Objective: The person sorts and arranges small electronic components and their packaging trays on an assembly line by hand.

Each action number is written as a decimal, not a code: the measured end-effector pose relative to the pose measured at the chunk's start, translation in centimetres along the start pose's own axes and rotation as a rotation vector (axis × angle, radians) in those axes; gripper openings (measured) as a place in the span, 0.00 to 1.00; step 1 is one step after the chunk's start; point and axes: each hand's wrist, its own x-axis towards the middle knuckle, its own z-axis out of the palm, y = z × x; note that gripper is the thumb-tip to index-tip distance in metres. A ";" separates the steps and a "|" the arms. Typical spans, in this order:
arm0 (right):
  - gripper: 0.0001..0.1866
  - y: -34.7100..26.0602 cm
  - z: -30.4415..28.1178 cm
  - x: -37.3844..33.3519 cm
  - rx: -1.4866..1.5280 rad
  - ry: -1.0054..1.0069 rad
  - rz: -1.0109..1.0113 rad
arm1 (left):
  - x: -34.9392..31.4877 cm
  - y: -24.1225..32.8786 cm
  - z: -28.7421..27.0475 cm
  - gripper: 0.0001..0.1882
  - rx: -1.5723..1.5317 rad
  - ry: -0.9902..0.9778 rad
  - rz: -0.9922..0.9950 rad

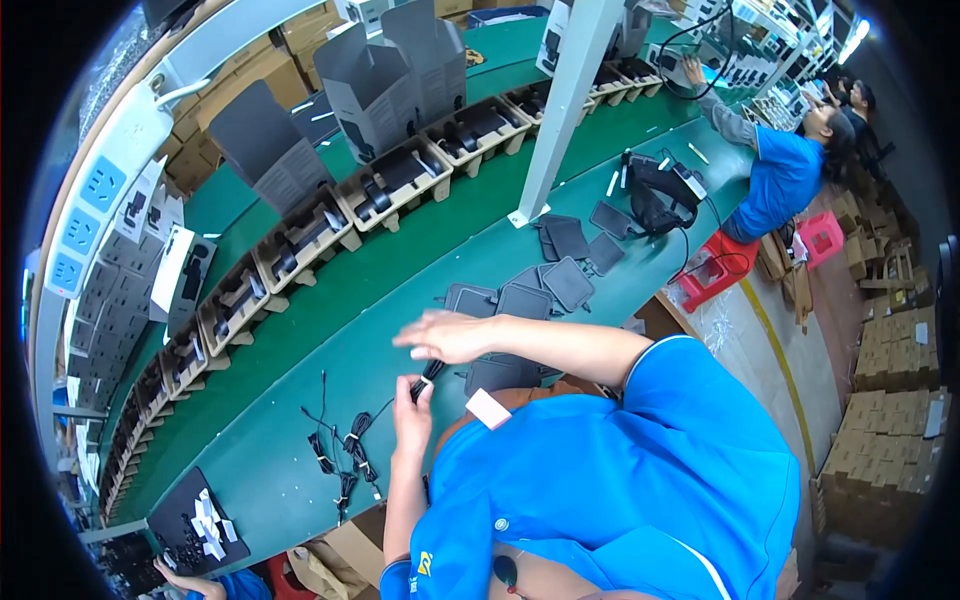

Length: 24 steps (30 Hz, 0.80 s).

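The left hand (pixel 411 402) grasps a bundled cable (pixel 431 373) over the tabletop (pixel 262 445); the right hand (pixel 452 338), blurred, looks released, fingers extended, near dark pouches (pixel 525 303).

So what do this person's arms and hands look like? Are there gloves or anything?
No gloves: the left hand and right hand are bare. The forearms are bare too, with no watch showing on either wrist. The right sleeve is bright blue and short, with a thin pale edge. The right fingers are blurry, so I can't tell about rings.
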 end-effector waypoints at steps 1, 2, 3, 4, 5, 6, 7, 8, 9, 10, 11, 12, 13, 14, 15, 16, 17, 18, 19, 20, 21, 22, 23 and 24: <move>0.16 0.1 0.5 0.2 -0.053 -0.047 -0.114 | 0.0 0.4 0.2 0.15 0.177 0.024 0.097; 0.18 -0.9 0.6 0.6 -0.068 -0.151 0.016 | 0.1 0.7 0.2 0.16 0.094 0.070 0.071; 0.19 -2.0 0.6 0.7 -0.087 -0.258 0.143 | 0.2 1.0 0.3 0.17 0.010 0.121 0.045; 0.19 -2.4 0.8 1.0 -0.087 -0.287 0.119 | 0.2 0.8 0.3 0.17 0.011 0.154 0.026; 0.18 -2.5 0.8 1.3 -0.148 -0.309 0.180 | 0.1 0.3 0.3 0.18 0.010 0.200 0.027; 0.17 -2.6 0.9 1.6 -0.213 -0.331 0.239 | 0.0 0.0 0.2 0.18 0.009 0.248 0.028; 0.15 -2.2 1.2 1.8 -0.214 -0.326 0.208 | 0.0 0.1 0.0 0.19 0.000 0.236 0.005; 0.14 -1.7 1.4 2.0 -0.215 -0.322 0.178 | -0.1 0.2 -0.2 0.20 -0.011 0.224 -0.019; 0.14 -1.6 1.6 2.4 -0.217 -0.358 0.149 | -0.2 -0.4 -0.5 0.20 -0.014 0.263 -0.043; 0.12 -1.6 1.7 2.8 -0.108 -0.318 0.191 | -0.2 -1.1 -0.7 0.20 0.041 0.303 0.042; 0.11 -1.5 1.8 3.5 -0.001 -0.279 0.237 | -0.3 -1.8 -1.1 0.20 0.099 0.341 0.126; 0.10 -0.8 1.6 4.3 -0.018 -0.216 0.255 | -0.1 -2.2 -1.6 0.22 0.174 0.405 0.116; 0.10 0.1 1.2 5.4 -0.037 -0.151 0.272 | -0.1 -2.8 -2.5 0.24 0.249 0.468 0.104; 0.10 0.1 0.1 6.8 -0.123 -0.056 0.230 | -0.6 -3.8 -3.3 0.24 0.241 0.492 0.082; 0.10 0.9 -1.1 8.3 -0.118 0.043 0.247 | -0.8 -5.1 -4.2 0.25 0.429 0.571 0.066; 0.11 1.6 -2.4 9.9 -0.112 0.141 0.262 | -1.2 -6.4 -5.0 0.27 0.618 0.645 0.045; 0.12 1.4 -3.9 11.8 -0.079 0.173 0.402 | -1.8 -7.8 -5.9 0.27 0.695 0.676 0.010; 0.12 2.8 -5.3 13.5 -0.113 0.219 0.443 | -2.4 -9.0 -6.5 0.27 0.771 0.703 -0.020; 0.13 3.7 -6.4 15.3 -0.103 0.290 0.440 | -3.0 -10.1 -7.0 0.27 0.762 0.715 -0.039; 0.13 4.5 -7.5 17.0 -0.093 0.362 0.438 | -3.5 -11.2 -7.4 0.26 0.844 0.724 -0.130; 0.15 5.5 -8.5 18.8 -0.130 0.426 0.457 | -3.8 -12.2 -7.5 0.24 0.923 0.728 -0.219; 0.16 5.5 -9.3 20.4 -0.208 0.437 0.437 | -4.3 -13.1 -7.4 0.24 0.917 0.737 -0.242; 0.16 5.6 -10.1 21.9 -0.285 0.448 0.416 | -4.8 -13.9 -7.2 0.24 0.926 0.738 -0.240; 0.16 5.7 -10.5 23.5 -0.290 0.429 0.406 | -5.2 -14.8 -7.0 0.23 0.936 0.740 -0.238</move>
